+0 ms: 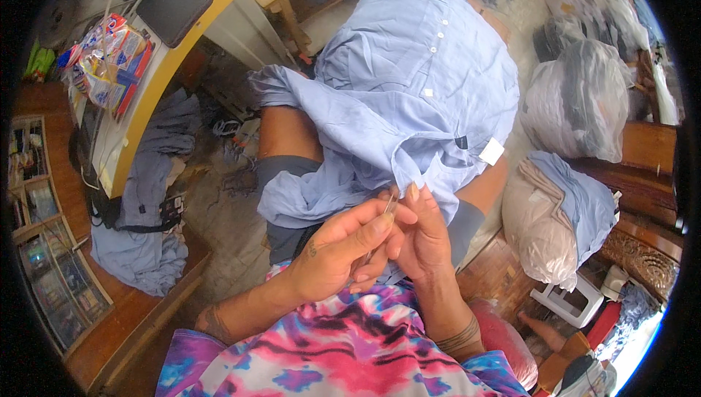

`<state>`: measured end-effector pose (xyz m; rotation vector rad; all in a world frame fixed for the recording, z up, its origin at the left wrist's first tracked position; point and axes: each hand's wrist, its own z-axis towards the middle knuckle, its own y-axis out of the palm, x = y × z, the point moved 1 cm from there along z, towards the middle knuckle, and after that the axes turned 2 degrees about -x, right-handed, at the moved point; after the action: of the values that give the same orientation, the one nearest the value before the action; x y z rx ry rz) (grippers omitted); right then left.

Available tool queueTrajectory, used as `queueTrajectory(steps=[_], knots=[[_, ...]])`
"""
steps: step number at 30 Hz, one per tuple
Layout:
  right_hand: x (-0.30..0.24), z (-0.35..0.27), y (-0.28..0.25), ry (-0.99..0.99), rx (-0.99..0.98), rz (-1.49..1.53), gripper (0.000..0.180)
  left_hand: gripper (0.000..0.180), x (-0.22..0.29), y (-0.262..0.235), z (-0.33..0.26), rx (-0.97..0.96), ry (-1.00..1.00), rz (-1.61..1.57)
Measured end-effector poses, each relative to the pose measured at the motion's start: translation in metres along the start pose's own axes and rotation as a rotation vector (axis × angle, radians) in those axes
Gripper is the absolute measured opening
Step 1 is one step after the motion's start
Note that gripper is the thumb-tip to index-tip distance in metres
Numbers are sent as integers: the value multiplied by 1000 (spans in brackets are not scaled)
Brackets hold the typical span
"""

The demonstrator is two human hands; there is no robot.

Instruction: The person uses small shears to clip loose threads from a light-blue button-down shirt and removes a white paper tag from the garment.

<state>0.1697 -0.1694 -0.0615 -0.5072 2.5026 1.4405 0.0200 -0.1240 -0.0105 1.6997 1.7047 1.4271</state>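
Head view: L hand (325, 254) has thumb + index finger pinching 1 slim, shiny, metal-looking tool (391, 205), tip up & away from the person; exact type too small to tell. R hand (431, 240), just beside it, has thumb + fingers pinching the edge of 1 lt. blue cloth shirt (387, 54) w/ small white buttons. Shirt lies bunched over the lap & spreads out past the knees; 1 white square tag (491, 151) + 1 small dark label (461, 143) near the R hand.

Farther L: white desk w/ yellow edge (207, 18), carrying 1 black rounded flat pad (174, 10) & 1 red/blue/clear plastic pkg (113, 65). Lt. blue cloth heap (139, 260) below it.

Farther R: clear plastic bag w/ dark contents (577, 101), then beige cloth bundle in clear plastic (537, 233), w/ blue cloth on it, near 1 white plastic stool (573, 302).
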Motion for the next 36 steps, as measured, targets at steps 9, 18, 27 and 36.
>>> queueTrajectory(steps=[9, 18, 27, 36], knots=[[-1, 5, -4, -69, 7, -124, 20, 39, 1, -5, -1, -43, 9, -109], [0, 10, -13, -179, -53, -244, 23, 31, 5, -7, -1, 41, 10, -27], [-1, 14, -7, -189, -13, -290, 21, 27, 11, -7, -1, 76, -37, -71], [-4, 17, -13, -277, -13, -451, 21, 27, 14, -7, -3, 76, -108, -189]])
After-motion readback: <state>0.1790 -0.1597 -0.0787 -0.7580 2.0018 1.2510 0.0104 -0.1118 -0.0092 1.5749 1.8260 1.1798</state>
